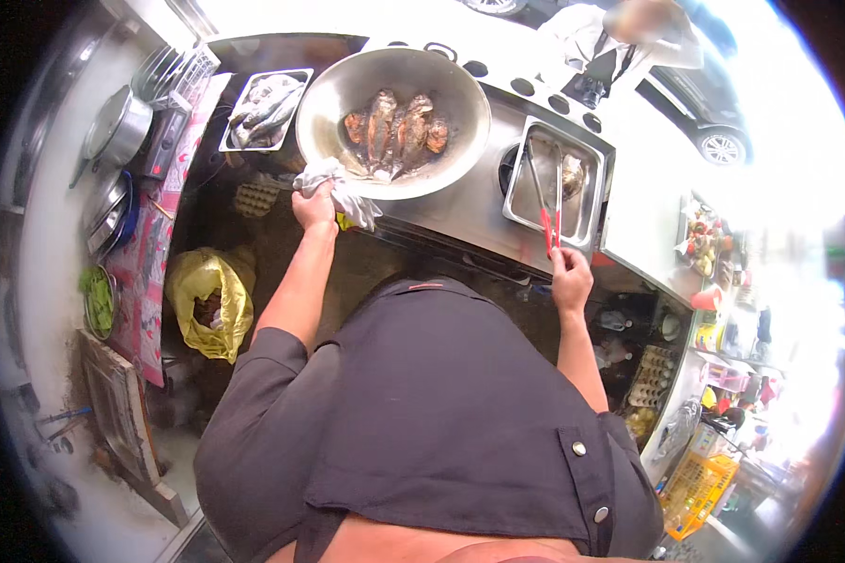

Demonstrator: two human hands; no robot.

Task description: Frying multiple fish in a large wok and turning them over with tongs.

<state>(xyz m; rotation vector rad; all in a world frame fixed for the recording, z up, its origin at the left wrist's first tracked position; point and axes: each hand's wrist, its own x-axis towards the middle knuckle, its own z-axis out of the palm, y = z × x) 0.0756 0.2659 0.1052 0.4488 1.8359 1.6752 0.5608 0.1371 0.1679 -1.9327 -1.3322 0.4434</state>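
Note:
My left hand grips a whitish cloth against the near left rim of a wide metal pan. Several browned pieces of fish lie at the bottom of that pan. In my right hand are metal tongs with red handles, held by the handle end. Their arms reach over a rectangular steel tray, spread apart with nothing seen between the tips. One piece of cooked fish rests inside the tray, right of the tongs.
Left of the pan, a steel tray holds raw whole fish. Below stands a yellow plastic bag. Across the counter is a person with a camera. Pots and a bowl of greens line the left side.

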